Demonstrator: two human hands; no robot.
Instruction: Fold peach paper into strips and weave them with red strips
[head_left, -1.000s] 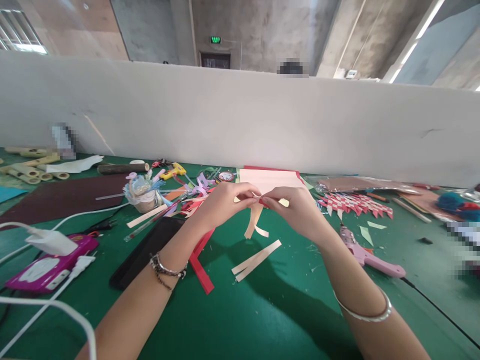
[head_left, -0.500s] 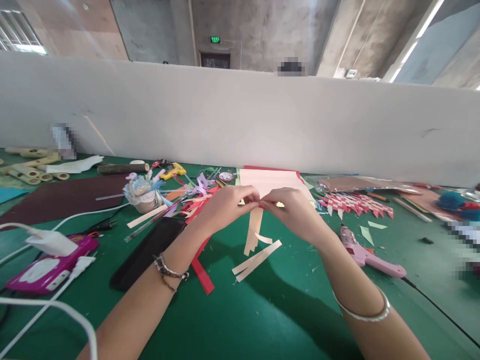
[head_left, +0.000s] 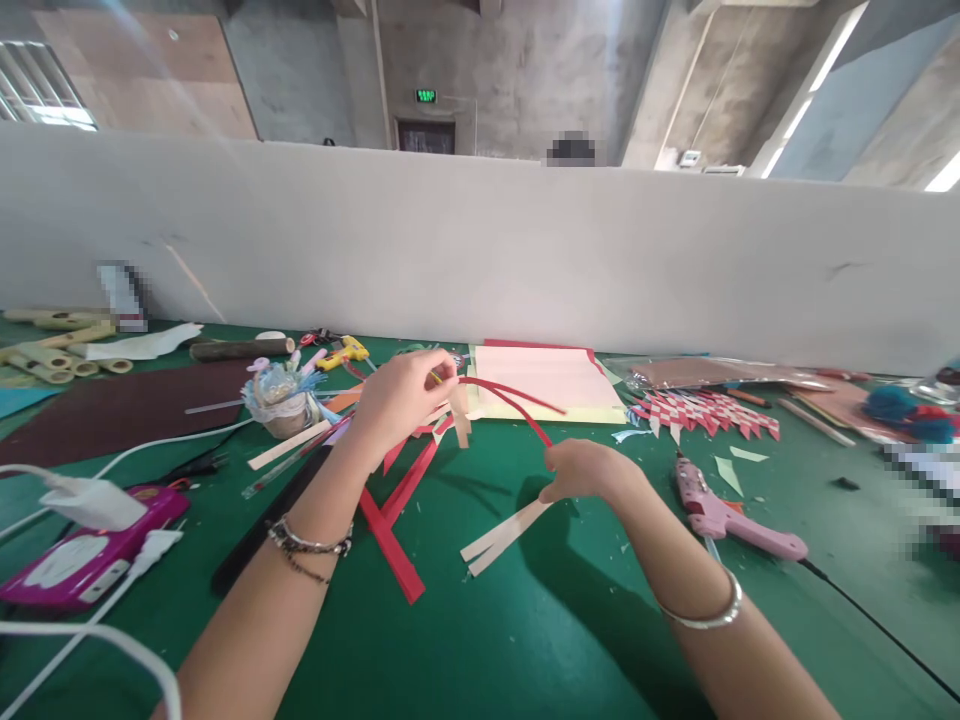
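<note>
My left hand [head_left: 409, 395] is raised over the table, fingers pinched on woven paper strips. Two narrow red strips [head_left: 510, 388] curve out of it to the right, and a cream strip [head_left: 460, 418] hangs below the fingers. My right hand [head_left: 589, 470] is low at the right, thumb and fingers closed at the upper end of a folded cream paper strip [head_left: 502, 535] lying on the table. One red strip's end runs to the right index finger; whether it is held there is hidden. Loose red strips [head_left: 401, 545] lie crossed beneath the left hand.
Pale pink paper sheets [head_left: 544, 380] lie at the back. A pink glue gun [head_left: 739, 525] with a cord is at right, near a red-and-white woven paper piece [head_left: 705, 412]. A black case [head_left: 270, 530], a purple power strip [head_left: 97, 545] and white cables are at left.
My hands have moved apart from their pinch together. The left keeps the strips and shifted left; the right moved down to the cream strip. Two red strips now stretch between them.
</note>
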